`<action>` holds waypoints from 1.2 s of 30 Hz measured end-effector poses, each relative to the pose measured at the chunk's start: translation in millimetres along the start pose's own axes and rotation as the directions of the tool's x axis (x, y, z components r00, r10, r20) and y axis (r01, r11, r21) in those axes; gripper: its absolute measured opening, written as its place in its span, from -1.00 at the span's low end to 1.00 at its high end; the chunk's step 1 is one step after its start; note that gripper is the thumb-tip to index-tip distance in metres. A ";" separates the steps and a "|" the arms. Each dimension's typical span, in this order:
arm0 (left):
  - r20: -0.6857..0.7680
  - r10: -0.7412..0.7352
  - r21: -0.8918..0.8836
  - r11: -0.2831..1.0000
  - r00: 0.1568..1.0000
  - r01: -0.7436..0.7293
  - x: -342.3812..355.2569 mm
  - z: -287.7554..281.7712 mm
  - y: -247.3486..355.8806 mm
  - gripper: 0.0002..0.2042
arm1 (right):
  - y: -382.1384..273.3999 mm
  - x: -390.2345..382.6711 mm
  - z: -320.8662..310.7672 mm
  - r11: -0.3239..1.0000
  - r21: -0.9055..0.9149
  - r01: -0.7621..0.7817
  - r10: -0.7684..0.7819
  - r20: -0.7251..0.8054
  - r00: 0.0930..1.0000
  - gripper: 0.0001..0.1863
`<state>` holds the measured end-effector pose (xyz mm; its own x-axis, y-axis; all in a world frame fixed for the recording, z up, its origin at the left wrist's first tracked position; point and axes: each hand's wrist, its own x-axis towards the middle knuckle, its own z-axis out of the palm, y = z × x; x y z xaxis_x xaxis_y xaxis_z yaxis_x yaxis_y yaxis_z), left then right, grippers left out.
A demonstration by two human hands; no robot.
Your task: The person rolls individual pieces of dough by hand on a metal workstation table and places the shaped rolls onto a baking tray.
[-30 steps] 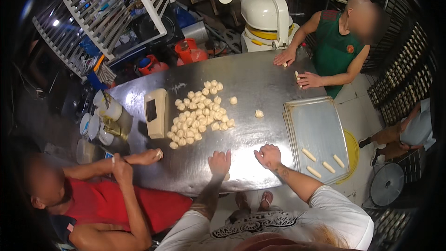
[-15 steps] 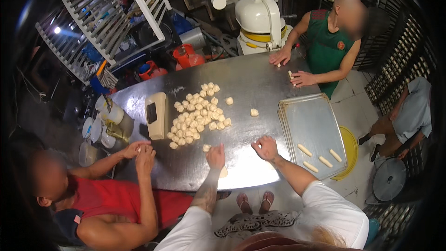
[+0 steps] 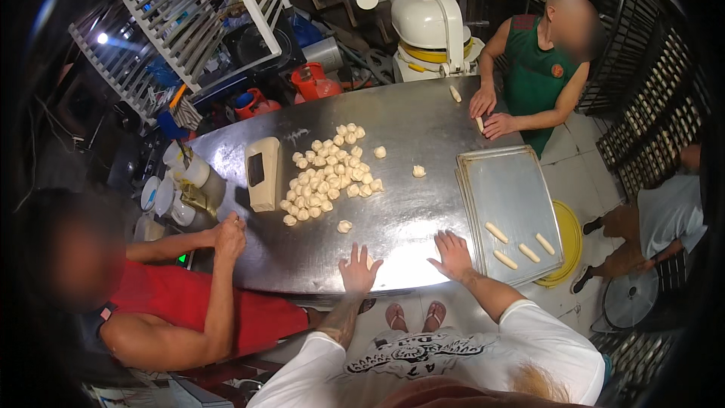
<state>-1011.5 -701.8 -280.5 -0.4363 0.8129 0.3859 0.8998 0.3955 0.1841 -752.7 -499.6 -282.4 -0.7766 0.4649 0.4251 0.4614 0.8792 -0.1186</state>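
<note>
My left hand (image 3: 358,269) lies flat on the steel table near its front edge, fingers spread. A pale bit of dough (image 3: 370,263) shows at its thumb side, mostly covered by the hand. To the right, my right hand (image 3: 453,256) is also spread, palm down on the table, and I see nothing held in it. Just beyond my left hand sits a single dough ball (image 3: 344,226). Farther back and left is a heap of dough balls (image 3: 322,182), with a lone dough ball (image 3: 419,171) off to its right.
Stacked metal trays (image 3: 521,189) carry several dough sticks (image 3: 496,232) at the right. A co-worker in green rolls a dough stick (image 3: 479,125) at the far right; another in red sits at the left. A cream block-shaped object (image 3: 264,174) and tubs (image 3: 192,168) stand at left.
Both my hands have gone from curled to spread flat, the left shifting slightly toward me. The green-clad co-worker's hands have come together on one dough stick, leaving another on the table.
</note>
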 end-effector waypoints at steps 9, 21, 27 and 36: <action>0.019 -0.086 0.032 0.996 0.996 0.085 38.5 68.1 -39.3 -0.48 | 24.2 70.8 26.0 0.992 0.084 -0.094 0.035 0.537 0.843 -0.37; 0.056 -0.023 -0.172 0.985 0.998 0.032 47.4 33.9 -28.8 -0.56 | 13.9 52.7 8.2 0.976 0.207 -0.070 -0.001 0.323 0.946 -0.37; 0.144 0.036 -0.194 0.981 0.989 -0.007 57.4 21.3 -14.7 -0.56 | 24.8 64.6 7.2 0.988 0.096 -0.121 0.047 0.559 0.828 -0.33; 0.363 -0.021 -0.106 0.992 0.931 0.064 44.2 20.7 -18.5 -0.50 | 16.2 59.1 -18.1 0.984 0.032 -0.177 0.098 0.729 0.678 -0.27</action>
<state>-1047.5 -664.4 -285.7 -0.4264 0.9041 0.0273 0.8654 0.3990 0.3032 -783.3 -459.7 -242.9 -0.7937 0.4768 -0.3777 0.5773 0.7861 -0.2210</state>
